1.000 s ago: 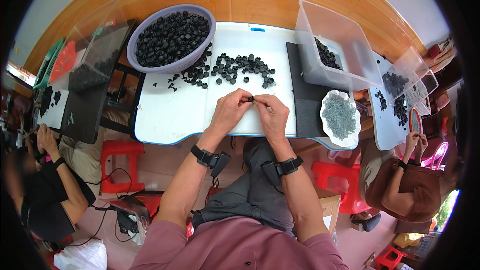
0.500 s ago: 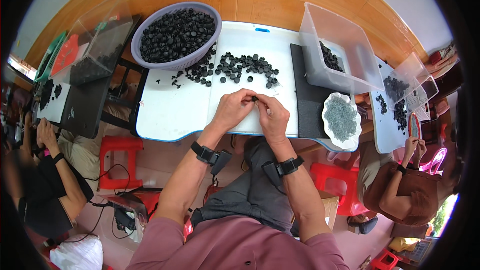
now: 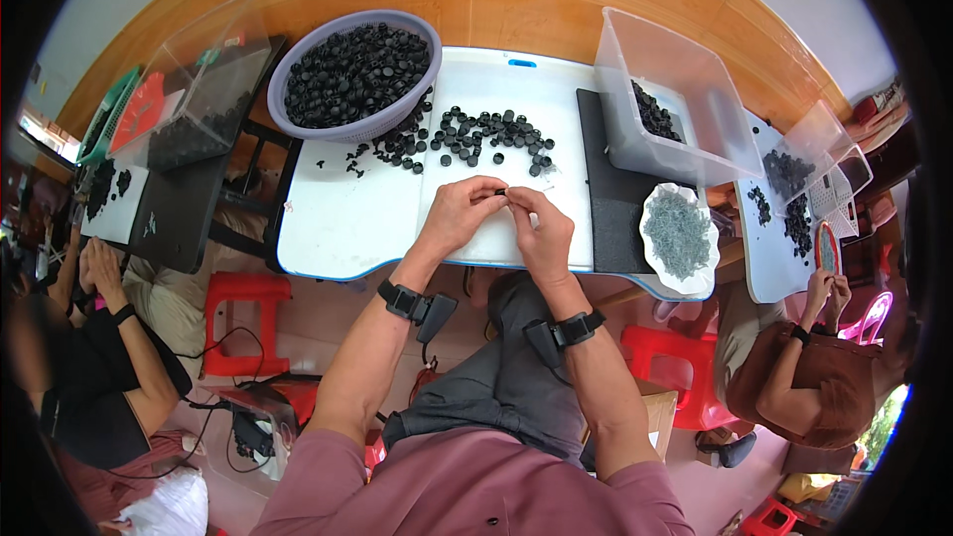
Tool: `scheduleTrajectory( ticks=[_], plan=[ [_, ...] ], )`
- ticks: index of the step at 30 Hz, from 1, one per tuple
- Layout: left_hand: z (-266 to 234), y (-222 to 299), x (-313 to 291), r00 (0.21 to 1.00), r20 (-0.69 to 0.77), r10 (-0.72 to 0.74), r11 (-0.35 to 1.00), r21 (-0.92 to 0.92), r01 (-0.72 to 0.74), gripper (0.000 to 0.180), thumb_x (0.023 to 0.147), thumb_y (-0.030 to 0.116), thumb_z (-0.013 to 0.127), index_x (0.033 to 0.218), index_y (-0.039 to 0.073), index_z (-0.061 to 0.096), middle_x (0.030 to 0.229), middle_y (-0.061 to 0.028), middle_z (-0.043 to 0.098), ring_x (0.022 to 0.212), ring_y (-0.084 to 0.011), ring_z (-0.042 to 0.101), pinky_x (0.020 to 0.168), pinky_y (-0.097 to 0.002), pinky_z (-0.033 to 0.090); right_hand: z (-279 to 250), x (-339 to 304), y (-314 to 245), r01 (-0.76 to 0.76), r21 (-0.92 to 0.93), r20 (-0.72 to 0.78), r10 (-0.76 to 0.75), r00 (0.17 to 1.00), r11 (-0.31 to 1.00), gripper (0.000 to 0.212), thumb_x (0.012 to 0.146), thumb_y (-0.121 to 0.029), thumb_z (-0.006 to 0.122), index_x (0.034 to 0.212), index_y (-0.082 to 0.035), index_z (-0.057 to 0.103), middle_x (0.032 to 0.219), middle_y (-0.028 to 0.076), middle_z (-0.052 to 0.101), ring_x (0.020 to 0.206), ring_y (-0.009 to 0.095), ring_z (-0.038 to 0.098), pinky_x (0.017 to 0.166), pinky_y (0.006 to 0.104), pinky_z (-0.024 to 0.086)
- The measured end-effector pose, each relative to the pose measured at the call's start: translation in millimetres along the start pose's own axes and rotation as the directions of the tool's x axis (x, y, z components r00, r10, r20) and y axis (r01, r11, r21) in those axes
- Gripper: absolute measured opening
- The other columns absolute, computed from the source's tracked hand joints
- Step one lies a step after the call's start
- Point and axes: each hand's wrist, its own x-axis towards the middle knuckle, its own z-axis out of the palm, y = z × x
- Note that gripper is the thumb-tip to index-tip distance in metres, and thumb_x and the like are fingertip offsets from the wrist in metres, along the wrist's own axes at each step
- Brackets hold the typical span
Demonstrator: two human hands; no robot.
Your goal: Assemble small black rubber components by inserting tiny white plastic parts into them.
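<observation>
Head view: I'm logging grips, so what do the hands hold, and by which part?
Both hands, left and right, pinch one small black cap between their fingertips; which part of it cannot be told.

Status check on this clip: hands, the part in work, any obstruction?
Left hand and right hand together, pinching one small black round plastic cap above white table. Loose black caps pile beyond. Nothing between.

I see glossy black round plastic caps [image 3: 491, 131] on my white table [image 3: 347, 218], a lilac plastic basket [image 3: 298, 74], red plastic stools [image 3: 238, 323], and my mauve shirt [image 3: 476, 491].
</observation>
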Motion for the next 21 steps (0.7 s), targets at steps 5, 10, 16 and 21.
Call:
scheduleTrajectory(
  ticks=[5, 10, 16, 21],
  plan=[
    [5, 10, -4, 1.0, 0.004, -0.016, 0.992, 0.126, 0.015, 0.027, 0.095, 0.01, 0.071, 0.118, -0.004, 0.07, 0.1, -0.0108, 0.077, 0.093, -0.0136, 0.072, 0.084, -0.0266, 0.057, -3, 1, 7, -0.328, 0.274, 0.064, 0.323, 0.944, 0.904, 0.017, 0.091, 0.004, 0.068, 0.107, 0.002, 0.071, 0.095, 0.011, 0.078, 0.086, 0.016, 0.075, 0.078, 0.0285, 0.058],
    [7, 9, -6, 1.0, -0.005, 0.011, 0.986, 0.166, -0.01, 0.028, 0.094, 0.012, 0.072, 0.118, -0.003, 0.07, 0.097, -0.0102, 0.076, 0.09, -0.0123, 0.071, 0.082, -0.027, 0.056, -3, 3, 4, -0.369, 0.224, 0.097, 0.357, 0.929, 0.902, 0.014, 0.091, 0.001, 0.07, 0.105, 0.002, 0.072, 0.09, 0.008, 0.076, 0.081, 0.011, 0.07, 0.076, 0.0252, 0.056],
    [6, 9, -4, 0.999, -0.008, 0.048, 0.978, 0.201, -0.046, 0.025, 0.094, 0.01, 0.071, 0.115, -0.003, 0.071, 0.096, -0.0094, 0.077, 0.09, -0.0121, 0.071, 0.081, -0.0271, 0.056, -2, 6, 6, -0.376, 0.176, 0.119, 0.36, 0.925, 0.91, 0.011, 0.09, 0.0, 0.072, 0.101, 0.002, 0.073, 0.087, 0.005, 0.075, 0.078, 0.009, 0.068, 0.072, 0.0244, 0.054],
    [6, 13, -5, 1.0, -0.015, 0.006, 0.993, 0.121, -0.004, 0.021, 0.095, 0.01, 0.067, 0.113, -0.002, 0.071, 0.096, -0.0075, 0.077, 0.088, -0.0101, 0.069, 0.08, -0.0262, 0.055, 0, 7, 12, -0.389, 0.373, 0.07, 0.392, 0.917, 0.843, 0.008, 0.09, 0.0, 0.071, 0.097, 0.003, 0.073, 0.083, 0.009, 0.074, 0.075, 0.011, 0.069, 0.07, 0.0261, 0.055]
  ],
)
